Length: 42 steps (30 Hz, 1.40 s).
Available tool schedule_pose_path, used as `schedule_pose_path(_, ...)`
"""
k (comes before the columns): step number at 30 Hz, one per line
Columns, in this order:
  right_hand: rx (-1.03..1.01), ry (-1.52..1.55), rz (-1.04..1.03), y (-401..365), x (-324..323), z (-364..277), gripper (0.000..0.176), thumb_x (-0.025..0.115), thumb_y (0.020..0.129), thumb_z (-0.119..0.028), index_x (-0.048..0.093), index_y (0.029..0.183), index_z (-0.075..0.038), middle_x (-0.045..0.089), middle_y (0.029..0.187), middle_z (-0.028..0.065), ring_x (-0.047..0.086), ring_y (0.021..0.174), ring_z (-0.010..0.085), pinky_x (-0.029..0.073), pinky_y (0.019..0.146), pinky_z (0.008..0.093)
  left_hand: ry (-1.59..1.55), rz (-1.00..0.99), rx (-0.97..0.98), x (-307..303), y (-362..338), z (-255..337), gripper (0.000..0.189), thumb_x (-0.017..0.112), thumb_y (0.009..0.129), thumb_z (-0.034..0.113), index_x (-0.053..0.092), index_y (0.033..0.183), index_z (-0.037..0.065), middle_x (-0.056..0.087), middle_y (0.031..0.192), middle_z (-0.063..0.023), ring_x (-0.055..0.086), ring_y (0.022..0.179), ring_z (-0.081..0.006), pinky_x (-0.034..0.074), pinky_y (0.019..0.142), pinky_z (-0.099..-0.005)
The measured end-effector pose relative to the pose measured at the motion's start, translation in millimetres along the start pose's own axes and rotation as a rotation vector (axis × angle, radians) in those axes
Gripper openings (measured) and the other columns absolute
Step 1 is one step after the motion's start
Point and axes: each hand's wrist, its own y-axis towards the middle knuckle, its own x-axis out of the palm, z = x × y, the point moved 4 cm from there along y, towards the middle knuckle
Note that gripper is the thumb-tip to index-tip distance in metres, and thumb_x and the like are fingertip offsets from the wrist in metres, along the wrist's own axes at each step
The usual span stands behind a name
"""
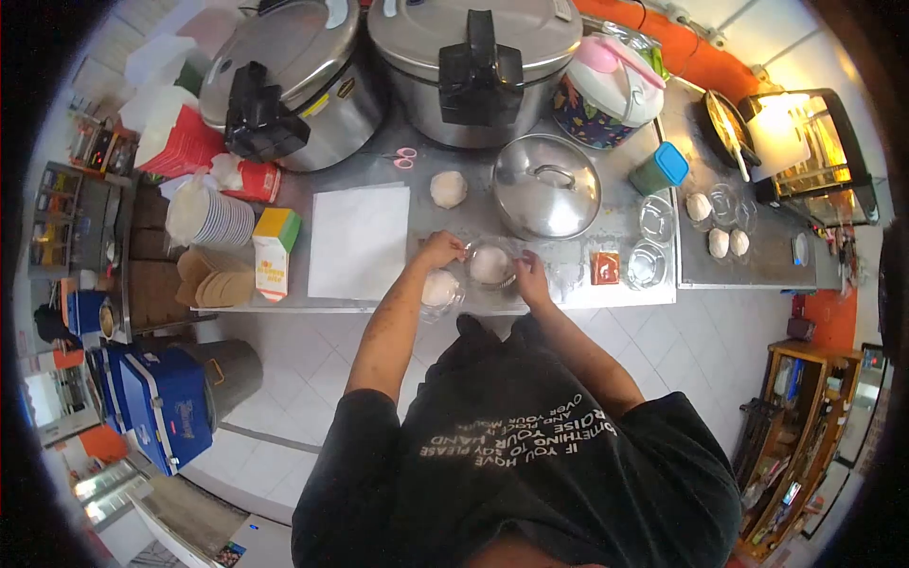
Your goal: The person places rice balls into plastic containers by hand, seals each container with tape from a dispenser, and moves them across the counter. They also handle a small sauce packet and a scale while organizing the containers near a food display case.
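In the head view, a clear plastic container (477, 281) sits at the table's front edge with a round white mound (491, 264), rice by its look, inside. My left hand (443, 249) pinches its upper left rim with closed fingers. At the opposite rim, the fingers of my right hand (531, 277) are closed on the container's right side. Just below my left hand is a second white mound (439, 287) in another clear container (438, 308), partly overlapped by my forearm. One more white mound (449, 189) rests on the steel table behind my hands.
A domed metal lid (546, 186) lies behind my right hand. White paper sheets (358, 241) lie to the left. Two large steel cookers (473, 76) stand at the back. To the right are a red sachet (605, 268), clear containers (648, 264) and a blue-lidded tub (660, 170).
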Motion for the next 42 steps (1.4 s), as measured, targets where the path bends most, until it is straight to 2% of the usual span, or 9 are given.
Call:
schedule_pose_path(6,0.293,-0.061,-0.223,33.1,-10.0,-22.2,0.033,0.065,0.080,-0.032,0.069,0.088,0.000,0.067,0.075,0.0082,0.058,0.068,0.0143,0.046,0.064,0.0305,0.303,0.032,-0.075,3.0,-4.7,30.4,0.016,0.067,0.074,0.033,0.073,0.082,0.019,0.070,0.087,-0.0024,0.063,0.092,-0.0226,0.028,0.090,-0.0608)
schedule_pose_path(13,0.229,-0.203,-0.468,40.9,-21.7,-34.1,0.026,0.067,0.078,-0.027,0.071,0.090,-0.004,0.062,0.068,0.0000,0.052,0.058,0.0092,0.041,0.053,0.0262,0.276,0.033,-0.005,8.1,-12.3,62.7,0.019,0.064,0.079,0.034,0.071,0.087,0.018,0.069,0.088,-0.0040,0.063,0.089,-0.0219,0.034,0.091,-0.0444)
schedule_pose_path(15,0.249,-0.100,-0.372,34.9,-34.9,-14.6,0.023,0.064,0.081,-0.024,0.071,0.088,-0.003,0.063,0.068,0.0012,0.055,0.062,0.0092,0.044,0.054,0.0273,0.687,0.499,0.204,-2.6,-51.0,121.1,0.024,0.061,0.084,0.028,0.069,0.092,0.008,0.068,0.081,-0.0074,0.063,0.073,-0.0234,0.046,0.074,-0.0362)
schedule_pose_path(20,0.104,-0.070,-0.148,17.9,-83.3,28.5,0.023,0.057,0.086,-0.020,0.069,0.091,-0.001,0.063,0.073,0.0034,0.058,0.066,0.0101,0.047,0.059,0.0258,0.584,1.065,0.176,-22.2,-140.1,122.5,0.023,0.058,0.085,0.033,0.065,0.093,0.013,0.066,0.093,-0.0032,0.059,0.090,-0.0259,0.038,0.084,-0.0431)
schedule_pose_path(22,0.138,-0.059,-0.110,5.1,-87.9,25.2,0.022,0.055,0.088,-0.019,0.067,0.093,-0.001,0.063,0.075,0.0039,0.058,0.068,0.0107,0.047,0.060,0.0252,0.595,1.287,-0.053,-15.3,-181.8,112.2,0.036,0.064,0.082,0.033,0.057,0.108,0.010,0.060,0.105,-0.0059,0.054,0.100,-0.0271,0.036,0.089,-0.0435)
schedule_pose_path(28,0.220,0.397,-0.223,-12.0,-84.9,-3.4,0.016,0.052,0.092,-0.017,0.054,0.094,-0.002,0.060,0.080,0.0076,0.058,0.062,0.0148,0.050,0.057,0.0282,0.343,1.278,-0.088,59.2,-205.3,52.5,0.070,0.075,0.073,0.036,0.042,0.123,0.000,0.045,0.119,-0.0181,0.043,0.112,-0.0334,0.037,0.092,-0.0481)
schedule_pose_path(29,0.217,0.394,-0.235,-10.2,-81.5,-4.6,0.016,0.052,0.092,-0.017,0.054,0.094,-0.002,0.060,0.080,0.0076,0.058,0.062,0.0148,0.050,0.057,0.0282,0.341,1.289,-0.094,70.0,-197.6,40.5,0.070,0.075,0.073,0.036,0.042,0.123,0.000,0.045,0.119,-0.0181,0.043,0.112,-0.0334,0.037,0.092,-0.0481)
schedule_pose_path(31,0.248,0.474,-0.419,-8.9,-68.1,-3.9,0.022,0.053,0.093,-0.026,0.049,0.099,-0.006,0.057,0.096,0.0082,0.060,0.081,0.0195,0.052,0.069,0.0337,-0.443,1.275,-0.229,90.9,-183.6,-0.2,0.075,0.076,0.072,0.040,0.041,0.121,-0.004,0.044,0.119,-0.0170,0.045,0.111,-0.0284,0.042,0.087,-0.0433)
schedule_pose_path(42,0.472,0.716,-0.744,-36.9,23.2,-80.6,0.012,0.050,0.094,-0.018,0.051,0.102,-0.009,0.058,0.108,0.0072,0.059,0.091,0.0204,0.053,0.076,0.0363,-0.852,1.111,-0.287,96.6,-181.9,22.2,0.068,0.068,0.079,0.041,0.033,0.127,0.009,0.035,0.125,-0.0106,0.044,0.111,-0.0312,0.051,0.071,-0.0429)
